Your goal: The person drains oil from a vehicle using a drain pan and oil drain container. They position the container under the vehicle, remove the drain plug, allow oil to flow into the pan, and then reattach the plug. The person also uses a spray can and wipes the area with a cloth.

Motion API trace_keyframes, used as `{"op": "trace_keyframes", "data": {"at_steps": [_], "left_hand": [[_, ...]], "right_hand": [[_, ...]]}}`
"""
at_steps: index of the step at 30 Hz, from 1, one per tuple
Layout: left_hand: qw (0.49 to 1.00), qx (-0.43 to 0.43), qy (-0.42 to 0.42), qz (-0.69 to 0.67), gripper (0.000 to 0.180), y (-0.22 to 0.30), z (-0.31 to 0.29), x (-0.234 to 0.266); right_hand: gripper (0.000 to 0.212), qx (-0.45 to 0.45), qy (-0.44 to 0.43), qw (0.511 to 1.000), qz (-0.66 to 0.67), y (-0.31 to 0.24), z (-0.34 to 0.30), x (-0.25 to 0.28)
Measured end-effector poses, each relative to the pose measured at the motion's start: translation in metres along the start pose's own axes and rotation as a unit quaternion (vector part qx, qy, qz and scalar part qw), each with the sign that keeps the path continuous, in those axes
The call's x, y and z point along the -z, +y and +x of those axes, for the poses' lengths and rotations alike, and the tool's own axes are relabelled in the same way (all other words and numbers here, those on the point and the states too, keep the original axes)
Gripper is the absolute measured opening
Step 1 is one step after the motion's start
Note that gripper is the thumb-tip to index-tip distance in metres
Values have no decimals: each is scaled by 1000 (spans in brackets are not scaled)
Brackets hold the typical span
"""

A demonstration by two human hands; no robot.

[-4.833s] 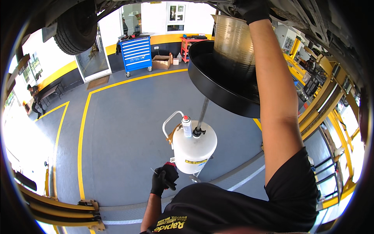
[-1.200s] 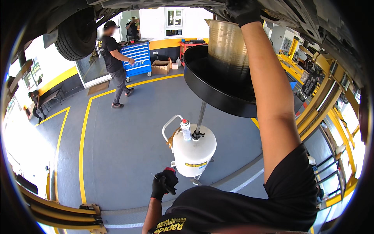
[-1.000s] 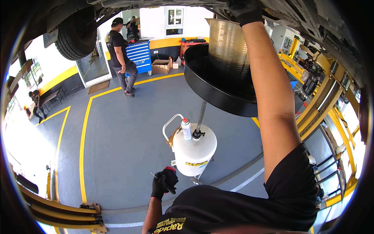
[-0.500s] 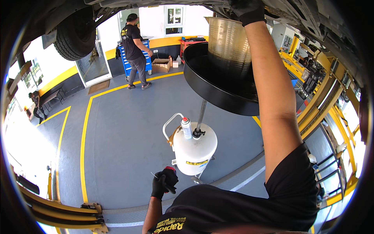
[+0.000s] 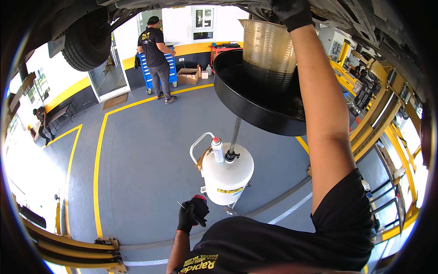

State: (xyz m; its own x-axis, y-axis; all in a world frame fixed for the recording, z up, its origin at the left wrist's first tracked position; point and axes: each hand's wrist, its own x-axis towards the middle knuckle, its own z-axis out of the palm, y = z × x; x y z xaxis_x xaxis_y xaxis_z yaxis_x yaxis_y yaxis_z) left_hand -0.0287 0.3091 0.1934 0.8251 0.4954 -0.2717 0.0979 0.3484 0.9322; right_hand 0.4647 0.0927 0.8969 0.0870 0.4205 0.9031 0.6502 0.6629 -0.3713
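My right hand point(image 5: 292, 13), in a black glove, is raised to the vehicle's underside point(image 5: 346, 23). Its fingers are lost in the dark there, so their grip is hidden. Just beside and below it, a cloudy plastic measuring jug point(image 5: 267, 43) with dark staining stands in a wide black drain pan point(image 5: 255, 112). Low in front of my body, my left hand point(image 5: 194, 214), also gloved, is closed round a dark thing with a red part. A thin pale rod sticks out past the fingers; I cannot make out the object's kind.
Under the pan, a metal pole point(image 5: 235, 132) rises from a white wheeled tank point(image 5: 228, 176) with a spray can point(image 5: 217, 150) on top. A person point(image 5: 156, 57) stands by a blue tool cart point(image 5: 146, 71). A tyre point(image 5: 89, 43) hangs upper left. Yellow lift arms point(image 5: 75, 246) lie lower left.
The person by the tool cart has turned away and drawn the arm in toward the cart. The pan and jug appear shifted very slightly; my hands stay nearly still.
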Motion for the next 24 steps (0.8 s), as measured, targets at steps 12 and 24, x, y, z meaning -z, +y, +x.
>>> {"op": "trace_keyframes", "data": {"at_steps": [12, 24], "left_hand": [[1000, -5, -9, -16, 27, -1, 1, -1], [998, -1, -50, -22, 24, -2, 7, -11]], "right_hand": [[25, -99, 180, 924, 323, -11, 11, -48], [17, -143, 105, 924, 339, -34, 5, -28]]}}
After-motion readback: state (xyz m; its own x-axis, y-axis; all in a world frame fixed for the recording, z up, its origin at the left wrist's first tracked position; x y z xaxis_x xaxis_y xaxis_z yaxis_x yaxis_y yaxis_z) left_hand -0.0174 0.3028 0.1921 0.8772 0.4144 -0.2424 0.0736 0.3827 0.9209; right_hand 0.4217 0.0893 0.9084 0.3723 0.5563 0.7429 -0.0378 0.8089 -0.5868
